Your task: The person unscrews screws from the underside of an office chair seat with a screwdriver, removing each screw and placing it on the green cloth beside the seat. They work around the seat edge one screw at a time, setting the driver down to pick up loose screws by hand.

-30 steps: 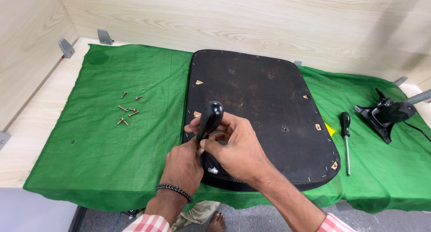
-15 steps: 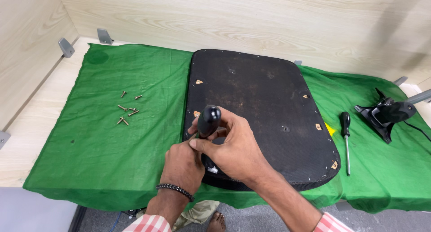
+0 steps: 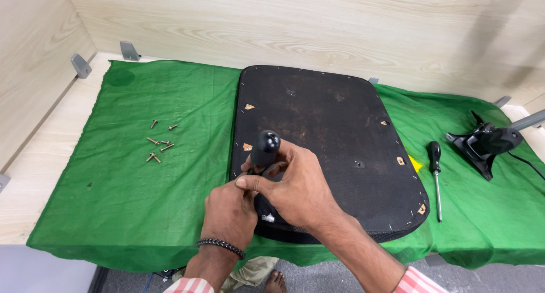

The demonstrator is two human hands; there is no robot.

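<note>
Black round-topped handle [image 3: 265, 147] stands upright, gripped.

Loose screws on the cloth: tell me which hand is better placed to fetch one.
Left. The left hand sits on the same side as the screws; the right hand grips the black handle.

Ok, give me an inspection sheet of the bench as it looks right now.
Surface: green cloth over a pale wooden bench.
Job's things: black seat pad lying flat, underside up; black-handled tool upright at its near left edge.
Clutter: loose screws on the left; screwdriver and black bracket on the right.
Grippers: right hand wrapped round the tool; left hand beside it at the pad edge, grip hidden.
Cables: black cable at the bracket.
Surroundings: wooden wall panels with grey clips.
</note>
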